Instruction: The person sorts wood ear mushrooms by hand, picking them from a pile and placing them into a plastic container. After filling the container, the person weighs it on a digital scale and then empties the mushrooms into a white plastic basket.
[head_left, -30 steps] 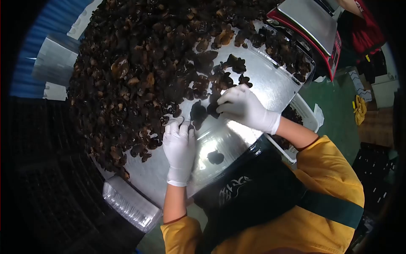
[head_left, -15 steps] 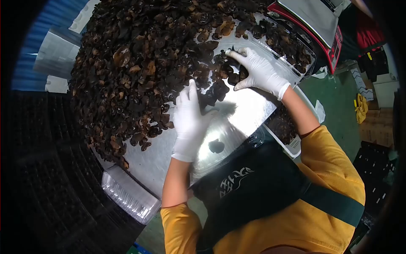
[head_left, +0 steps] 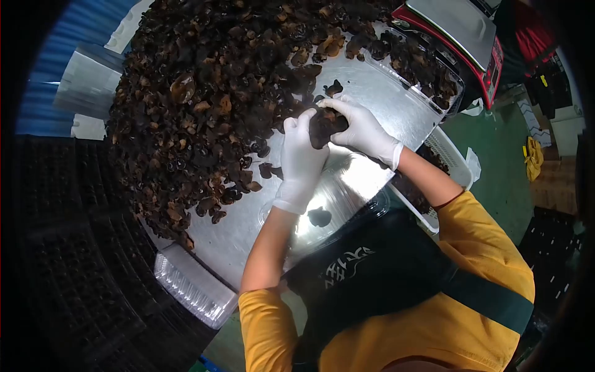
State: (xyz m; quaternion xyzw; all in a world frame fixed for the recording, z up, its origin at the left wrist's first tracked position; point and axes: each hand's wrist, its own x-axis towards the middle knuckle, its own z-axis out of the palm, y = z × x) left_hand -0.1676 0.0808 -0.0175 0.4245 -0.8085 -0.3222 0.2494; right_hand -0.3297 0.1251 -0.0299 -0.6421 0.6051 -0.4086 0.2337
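A wide heap of dark brown wood ear mushrooms (head_left: 204, 111) covers the far and left part of the metal table (head_left: 229, 229). My left hand (head_left: 302, 158), in a white glove, curls against the left side of a clump of wood ear mushrooms (head_left: 322, 128). From the right, my gloved right hand (head_left: 364, 131) closes on the same clump, thumb and fingers around it. The fingertips of both hands nearly meet at its far side. Close to my apron lies a clear plastic container (head_left: 347, 186), with one loose dark piece (head_left: 319, 217) by it.
A filled clear tray of mushrooms (head_left: 427, 74) stands at the right, beside a red scale (head_left: 455, 28). Below the table's right edge is a white basket (head_left: 455, 158) with dark pieces. Stacked clear containers (head_left: 195, 288) sit at the near left corner, by black crates (head_left: 87, 248).
My hands have come together, the right moving left and nearer, the left shifting right. Scattered mushrooms between them are now gathered into one clump, baring metal at the right.
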